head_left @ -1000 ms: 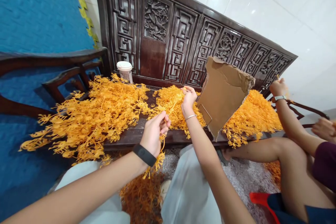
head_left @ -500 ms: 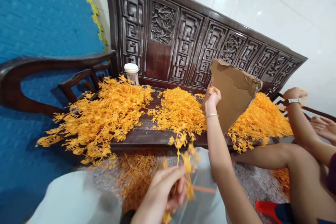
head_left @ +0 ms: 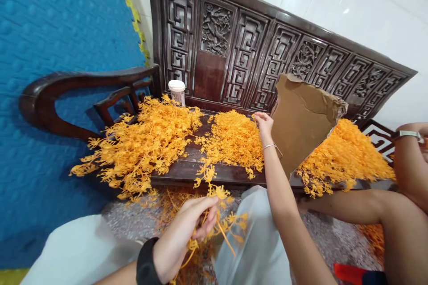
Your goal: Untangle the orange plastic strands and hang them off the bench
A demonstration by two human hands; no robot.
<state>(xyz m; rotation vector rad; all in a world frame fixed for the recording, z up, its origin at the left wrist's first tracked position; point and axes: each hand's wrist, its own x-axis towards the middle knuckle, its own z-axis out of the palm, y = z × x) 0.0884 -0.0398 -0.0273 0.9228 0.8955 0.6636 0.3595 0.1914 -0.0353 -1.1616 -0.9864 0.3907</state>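
Since the earlier frame our left hand [head_left: 187, 227] has dropped from bench height down between our knees, taking a sprig of the orange plastic [head_left: 220, 213] with it, and our right hand [head_left: 264, 125] has slid over to the far edge of the middle pile [head_left: 234, 140], right beside the cardboard sheet [head_left: 306, 118]. So now the left is closed around the stem of that sprig, fingers curled tight, while the right looks pinched on a small bit at the pile's edge; we honestly can't tell if there's anything in it. The big loose heap [head_left: 147, 142] sits on the left of the wooden bench [head_left: 187, 171], a paper cup [head_left: 177, 91] behind it, and another pile [head_left: 344, 153] lies past the cardboard, where someone else's arm with a watch [head_left: 408, 134] shows. More orange bits are on the floor under our hand. If we're stripping these, we'd say grip low on the stem, keep the left steady, and pull in one clean motion so the branches don't snag. Keeping finished pieces on one side of the cardboard seems smart too.
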